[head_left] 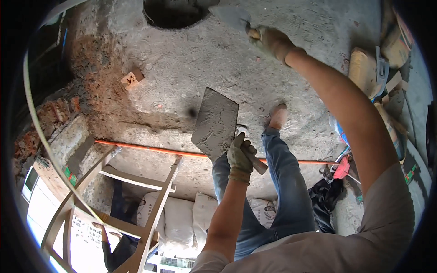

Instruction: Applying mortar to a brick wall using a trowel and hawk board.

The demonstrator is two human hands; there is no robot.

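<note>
- At picture centre, above rough concrete floor [296, 86]: holding out flat grey plate [216, 120], four-cornered, set cornerwise in view, face smeared with grey mortar [219, 107].
- With gloved left hand [240, 160], gripping wooden handle [258, 164], fingers wrapped fully round it. Can see handle end sticking out to right of fist, plate just beyond glove on far side. Can't make out join between handle and plate; hidden by glove.
- Toward top, right of centre: with gloved right hand [269, 42], clutching trowel [230, 17] by its handle, fingers curled tight. Blade pointing left, away from wrist.
- Trowel tip just beside round dark opening [175, 12] at top edge. Can't tell if hole or bucket; contents too dim.
- Hands well apart: right arm stretched far forward, left kept closer to body, near knees.
- Below and beside plate: jeans [289, 182] and one shoe [278, 117] on floor.
- Behind left hand, running across: long orange strip [154, 149].
- Upper left: loose brick [132, 78] with holes, lying on floor, apart from both hands.
- Lower left: wooden ladder [157, 200], with another person [120, 252] partly seen behind it; white sacks [179, 220] to its right.
- Right side: tan bags [362, 68] along wall; lower down, black bundle [325, 200] next to pinkish-red object [341, 168], kind unclear.
</note>
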